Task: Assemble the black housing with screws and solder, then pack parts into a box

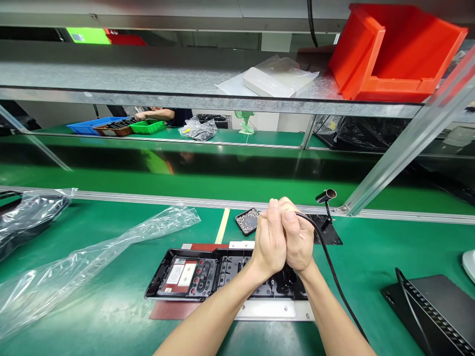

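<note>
My left hand and my right hand are closed fists pressed side by side above the right half of a black plastic housing. A black cable runs out of the top of my right hand and down to the lower right. What my left hand holds, if anything, is hidden. The housing lies on a fixture with a white plate and a reddish-brown base. Labels show inside its left part. A small tray of screws sits just behind my hands.
Clear plastic wrap stretches across the left. At right are a small stand, a metal post and a black device. A shelf overhead holds a red bin. Beyond, a person's arm reaches toward trays.
</note>
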Motion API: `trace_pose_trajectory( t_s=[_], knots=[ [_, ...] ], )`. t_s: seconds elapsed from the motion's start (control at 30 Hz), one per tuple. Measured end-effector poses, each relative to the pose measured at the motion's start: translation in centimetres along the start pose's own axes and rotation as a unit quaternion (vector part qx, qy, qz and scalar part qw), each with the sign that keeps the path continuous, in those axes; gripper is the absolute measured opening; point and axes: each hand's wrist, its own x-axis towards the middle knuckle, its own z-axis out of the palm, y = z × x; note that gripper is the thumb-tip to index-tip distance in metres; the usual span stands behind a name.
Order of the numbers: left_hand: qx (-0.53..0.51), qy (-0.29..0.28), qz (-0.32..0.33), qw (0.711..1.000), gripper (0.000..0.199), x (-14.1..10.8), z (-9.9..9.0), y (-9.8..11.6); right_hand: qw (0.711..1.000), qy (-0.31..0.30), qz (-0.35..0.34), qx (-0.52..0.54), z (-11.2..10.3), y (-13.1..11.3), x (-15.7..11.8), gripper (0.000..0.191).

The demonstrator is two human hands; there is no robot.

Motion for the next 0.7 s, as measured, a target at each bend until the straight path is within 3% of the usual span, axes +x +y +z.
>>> trace_pose_trajectory(
  t_s=[0.27,0.47,0.7],
  knots=[
    [-0.019,-0.013,-0.015,1.000,0.048,0.06,-0.11,0.08,1.000,0.002,0.005,-0.001,0.01,0.03,-0.01,0.042],
    [-0.004,0.001,-0.032,0.999,0.058,-0.09,0.02,-0.14,1.000,0.002,0.006,-0.004,0.01,0.11,-0.03,0.042],
    [-0.030,-0.008,-0.045,0.999,0.052,-0.01,-0.09,0.04,1.000,-0.002,-0.003,-0.002,-0.02,0.07,0.04,0.041]
  ],
)
